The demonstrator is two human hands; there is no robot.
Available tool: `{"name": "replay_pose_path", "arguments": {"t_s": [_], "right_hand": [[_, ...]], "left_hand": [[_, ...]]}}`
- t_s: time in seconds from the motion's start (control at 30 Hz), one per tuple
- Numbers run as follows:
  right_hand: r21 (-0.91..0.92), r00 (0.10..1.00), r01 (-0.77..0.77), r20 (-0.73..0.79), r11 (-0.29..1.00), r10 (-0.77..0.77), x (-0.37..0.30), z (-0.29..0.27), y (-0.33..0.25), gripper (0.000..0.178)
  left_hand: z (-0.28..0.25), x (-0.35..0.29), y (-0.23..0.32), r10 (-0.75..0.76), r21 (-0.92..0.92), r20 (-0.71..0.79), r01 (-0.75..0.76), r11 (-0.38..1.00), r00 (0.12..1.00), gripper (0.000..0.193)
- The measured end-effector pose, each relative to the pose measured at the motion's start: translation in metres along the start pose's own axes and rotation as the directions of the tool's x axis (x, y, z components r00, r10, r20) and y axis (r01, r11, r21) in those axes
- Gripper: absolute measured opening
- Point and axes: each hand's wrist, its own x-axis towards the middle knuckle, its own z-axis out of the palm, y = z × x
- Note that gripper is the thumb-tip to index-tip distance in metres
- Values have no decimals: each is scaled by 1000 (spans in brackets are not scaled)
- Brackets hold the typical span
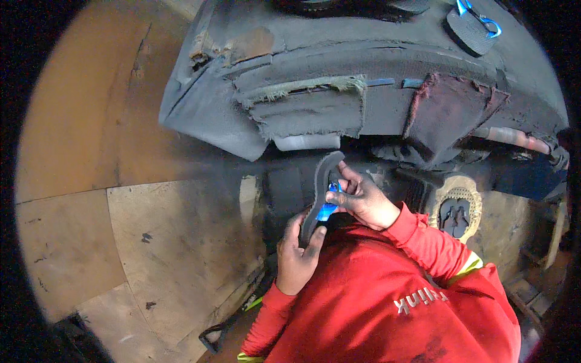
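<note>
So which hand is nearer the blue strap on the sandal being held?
The right. The right hand is touching the blue strap; the left hand grips the sandal at its lower end in the picture, below the strap.

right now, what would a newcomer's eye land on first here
Probably the bright red clothing across the lower middle. Then the grey sandal with its blue strap, held in both hands near the centre. A second sandal lies on the grey bench, upper right.

Two hands (pixel 297 261) (pixel 369 204) are holding one sandal (pixel 321 187) before the table (pixel 351 39), another sandal (pixel 467 31) lying on it, two cloths (pixel 311 115) (pixel 448 109) hanging off.
</note>
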Motion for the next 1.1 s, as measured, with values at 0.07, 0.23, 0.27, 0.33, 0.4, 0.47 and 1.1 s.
{"name": "replay_pose_path", "arguments": {"t_s": [0.07,0.23,0.27,0.33,0.4,0.47,1.1], "right_hand": [[-29,997,10,76,1000,-7,5,-7,8,50],[43,1000,-14,13,999,13,18,1,19,55],[123,1000,-18,9,992,18,19,4,19,55],[210,997,-72,-23,975,78,18,9,17,47],[326,994,-62,102,943,30,18,8,14,44],[344,996,-83,51,935,69,22,3,12,37],[-166,984,-177,-54,970,171,6,-5,-21,41]], "left_hand": [[4,8,-11,216,-153,17,-211,965,976,57],[4,53,-14,79,-284,216,-15,959,973,66],[3,56,-11,48,-236,205,2,972,977,64],[1,58,-4,-9,-154,187,39,987,982,60],[0,60,3,-42,-102,175,61,993,984,58],[3,66,10,-108,-64,200,123,990,974,56],[31,37,-27,97,-485,216,20,874,971,64]]}}
